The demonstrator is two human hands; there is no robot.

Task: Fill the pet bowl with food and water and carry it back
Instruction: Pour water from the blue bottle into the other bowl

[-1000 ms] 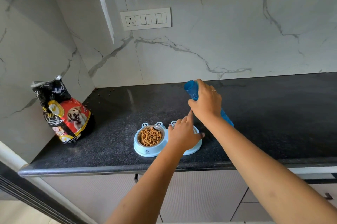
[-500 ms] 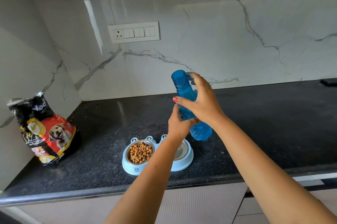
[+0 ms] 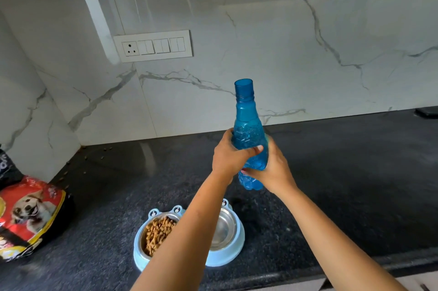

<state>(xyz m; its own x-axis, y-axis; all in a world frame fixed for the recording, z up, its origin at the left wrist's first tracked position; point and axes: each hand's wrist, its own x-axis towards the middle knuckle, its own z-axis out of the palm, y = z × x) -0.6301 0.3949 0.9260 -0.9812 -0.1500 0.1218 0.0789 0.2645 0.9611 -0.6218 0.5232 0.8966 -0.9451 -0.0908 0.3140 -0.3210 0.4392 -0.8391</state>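
A light-blue double pet bowl (image 3: pixel 238 247) sits near the counter's front edge. Its left steel cup holds brown kibble (image 3: pixel 157 231); its right steel cup (image 3: pixel 224 226) looks empty. Above the bowl I hold a blue plastic bottle (image 3: pixel 246 124) upright with both hands. My left hand (image 3: pixel 228 155) wraps the bottle's middle from the left. My right hand (image 3: pixel 272 170) grips its lower part from the right. The bottle's neck is at the top and I cannot tell whether a cap is on it. My left forearm hides part of the bowl.
A red and black dog food bag (image 3: pixel 28 212) leans at the left on the black stone counter (image 3: pixel 355 184). Loose kibble bits (image 3: pixel 94 155) lie in the back left corner. A white switch panel (image 3: pixel 154 45) sits on the marble wall. A dark object (image 3: pixel 426 113) lies far right.
The bottle went from lying tilted on the counter to being held upright above the bowl. My left hand left the bowl and took the bottle's middle; my right hand slid down to its base.
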